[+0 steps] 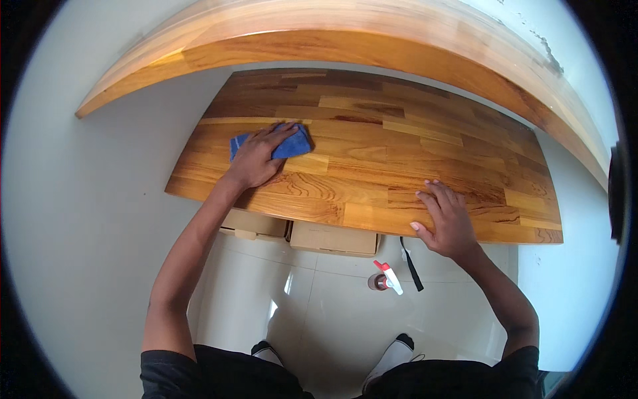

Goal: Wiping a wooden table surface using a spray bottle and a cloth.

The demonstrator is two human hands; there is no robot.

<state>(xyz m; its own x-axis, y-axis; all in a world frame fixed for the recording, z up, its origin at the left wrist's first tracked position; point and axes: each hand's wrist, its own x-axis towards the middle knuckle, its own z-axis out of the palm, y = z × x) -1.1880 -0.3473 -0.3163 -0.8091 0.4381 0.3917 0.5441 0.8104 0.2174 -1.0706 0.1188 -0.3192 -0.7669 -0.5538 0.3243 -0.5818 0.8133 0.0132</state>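
Observation:
My left hand presses a folded blue cloth flat against a wooden shelf board, towards its left side. The cloth sticks out on both sides of the hand, and the palm hides its middle. Over on the right, my right hand rests near the board's front edge with nothing in it. Its fingers are spread, the fingertips on the wood. The board has a glossy finish and a patchwork of light and dark strips.
A second wooden shelf juts out above the board. Below stand cardboard boxes. A spray bottle with a red and white trigger head and a black strap are over the tiled floor. White walls flank both sides.

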